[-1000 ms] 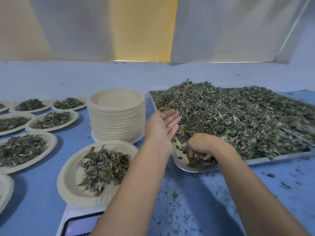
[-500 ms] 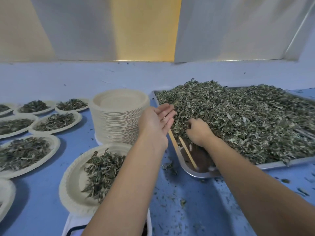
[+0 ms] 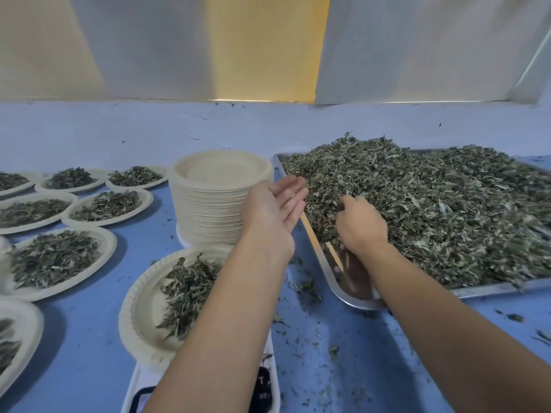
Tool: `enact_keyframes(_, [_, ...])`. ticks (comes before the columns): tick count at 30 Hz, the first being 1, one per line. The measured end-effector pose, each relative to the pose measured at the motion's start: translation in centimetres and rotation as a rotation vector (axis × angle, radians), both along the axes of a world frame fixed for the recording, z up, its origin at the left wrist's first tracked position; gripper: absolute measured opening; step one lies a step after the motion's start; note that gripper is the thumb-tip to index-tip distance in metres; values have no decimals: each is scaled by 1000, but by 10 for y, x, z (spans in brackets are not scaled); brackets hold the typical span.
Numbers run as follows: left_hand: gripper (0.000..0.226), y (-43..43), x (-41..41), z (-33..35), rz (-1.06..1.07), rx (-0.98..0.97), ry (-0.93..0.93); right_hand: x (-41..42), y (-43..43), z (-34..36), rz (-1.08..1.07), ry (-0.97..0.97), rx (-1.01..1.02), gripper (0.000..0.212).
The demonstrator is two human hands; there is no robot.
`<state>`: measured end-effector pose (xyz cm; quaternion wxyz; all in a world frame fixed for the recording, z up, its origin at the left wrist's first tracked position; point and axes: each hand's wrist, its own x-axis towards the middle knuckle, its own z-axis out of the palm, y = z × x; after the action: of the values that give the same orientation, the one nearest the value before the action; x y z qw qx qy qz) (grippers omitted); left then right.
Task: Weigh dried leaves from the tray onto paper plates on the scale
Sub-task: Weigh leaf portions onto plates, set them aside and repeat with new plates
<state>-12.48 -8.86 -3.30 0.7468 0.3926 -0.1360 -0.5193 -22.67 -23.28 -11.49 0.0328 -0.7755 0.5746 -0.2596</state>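
A metal tray (image 3: 351, 301) on the right is heaped with dried green leaves (image 3: 432, 210). My right hand (image 3: 362, 225) is dug into the near-left side of the heap, fingers curled down among the leaves. My left hand (image 3: 272, 213) hovers open, palm toward the tray, beside the tray's left rim. A paper plate (image 3: 140, 317) with a small pile of leaves sits on the white scale (image 3: 134, 389) at the bottom; my left forearm covers part of both. The scale's display is mostly hidden.
A tall stack of empty paper plates (image 3: 220, 201) stands between the scale and the tray. Several filled paper plates (image 3: 53, 257) lie across the left of the blue table (image 3: 343, 368). Leaf crumbs lie scattered on the table near the tray. A wall runs behind.
My right hand has moved from the tray's bare near corner up into the leaf heap. My left hand stayed open beside the tray rim.
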Motion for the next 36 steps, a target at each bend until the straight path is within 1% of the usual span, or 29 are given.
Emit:
enact_keyframes(1, [33, 1, 0, 0, 1, 1, 2, -3, 3, 1, -64, 46, 33, 33])
enact_keyframes(3, [33, 1, -1, -1, -2, 2, 9, -5, 7, 0, -139, 92, 180, 36])
enact_keyframes(5, [33, 1, -3, -2, -11, 1, 20, -3, 10, 0, -160, 52, 265, 34])
enact_keyframes(6, [32, 0, -4, -2, -14, 2, 24, 0, 10, 1, -133, 6, 285, 32])
enact_keyframes(8, [32, -1, -5, -1, -19, 2, 28, 10, 9, 2, -38, -156, 338, 31])
enact_keyframes(10, [32, -1, -5, -1, -24, -4, 33, 18, 7, 0, 67, -440, 480, 38])
enact_keyframes(11, [32, -1, -4, -1, -24, -7, 34, 18, 5, -1, 98, -536, 509, 40])
enact_keyframes(12, [33, -1, -3, -1, -23, -8, 33, 17, 2, -2, 109, -536, 474, 39])
enact_keyframes(13, [33, -1, -2, -1, -19, -8, 32, 14, 0, -2, 107, -444, 384, 38])
enact_keyframes(15, [34, -1, 1, -1, -11, -6, 29, 9, -7, -5, 112, -115, 172, 44])
enact_keyframes(16, [34, -2, 2, 0, -9, -2, 26, 8, -10, -7, 152, 19, 128, 52])
enact_keyframes(17, [34, -2, 2, 0, -9, 1, 23, 9, -11, -10, 212, 103, 164, 61])
enact_keyframes(18, [35, -2, 3, 1, -9, 3, 19, 13, -13, -11, 271, 142, 242, 66])
enact_keyframes(20, [35, -3, 3, 1, -11, 7, 15, 21, -16, -14, 356, 209, 376, 65])
enact_keyframes(21, [35, -3, 3, 1, -11, 11, 14, 24, -18, -14, 386, 245, 408, 62])
enact_keyframes(23, [35, -3, 3, 0, -15, 15, 14, 27, -20, -14, 432, 237, 424, 58])
enact_keyframes(27, [35, -2, 6, 0, -1, 21, 16, 24, -15, -6, 464, 109, 407, 52])
enact_keyframes(29, [34, -1, 6, 0, 0, 25, 16, 19, -12, -3, 437, 44, 397, 55])
enact_keyframes(33, [34, 2, 5, 0, -4, 33, 10, 8, -12, 0, 356, -182, 474, 64])
enact_keyframes(35, [34, 3, 5, 1, 0, 29, 13, 4, -9, 3, 382, -203, 550, 67])
enact_keyframes(36, [34, 3, 5, 2, 0, 26, 14, 4, -7, 5, 420, -181, 600, 69])
